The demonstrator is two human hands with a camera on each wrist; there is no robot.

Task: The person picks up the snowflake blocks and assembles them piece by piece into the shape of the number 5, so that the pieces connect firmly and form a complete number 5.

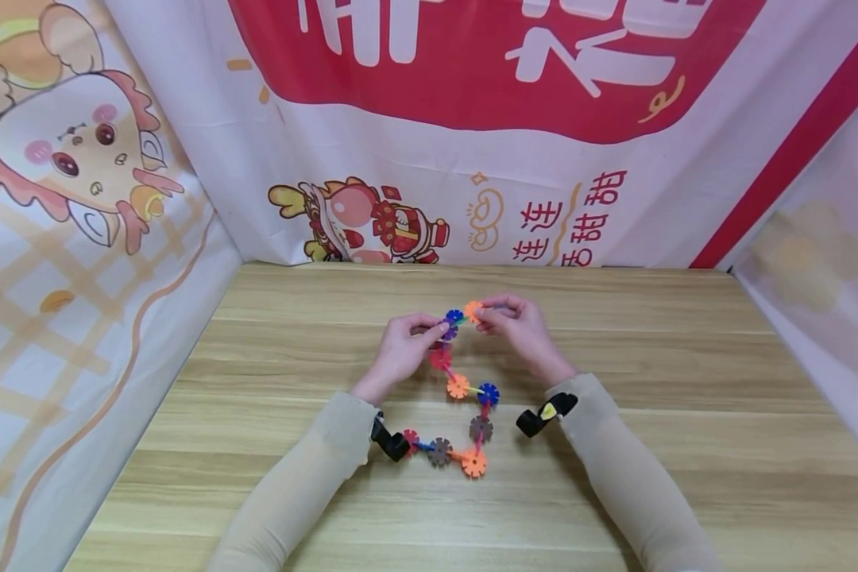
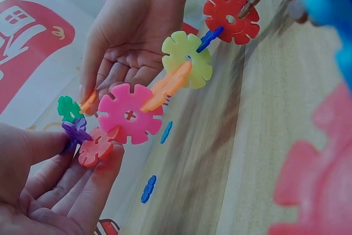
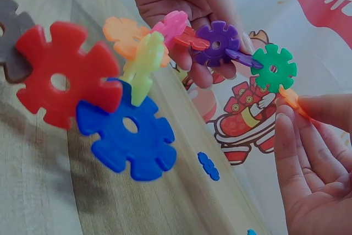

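Note:
A chain of notched plastic discs [image 1: 481, 429] zigzags across the table, its far end lifted between the hands. My left hand [image 1: 403, 349] pinches the chain near that end, at a purple disc [image 3: 217, 44] and a red disc [image 2: 98, 147]. Beyond these, a second purple disc joins a green disc [image 3: 273, 69]. Between thumb and fingertips, my right hand [image 1: 522, 330] pinches an orange disc [image 3: 293, 102]. Its edge meets the green disc's rim; how deeply they are slotted I cannot tell. Pink [image 2: 131, 114] and yellow [image 2: 187, 59] discs follow along the chain.
Loose blue discs [image 2: 148, 189] lie on the wooden table [image 1: 686, 381] beyond the hands. Printed cloth [image 1: 372, 143] hangs along the table's back and sides. Both wrists carry black camera mounts [image 1: 543, 415], the left one close to the chain's near end.

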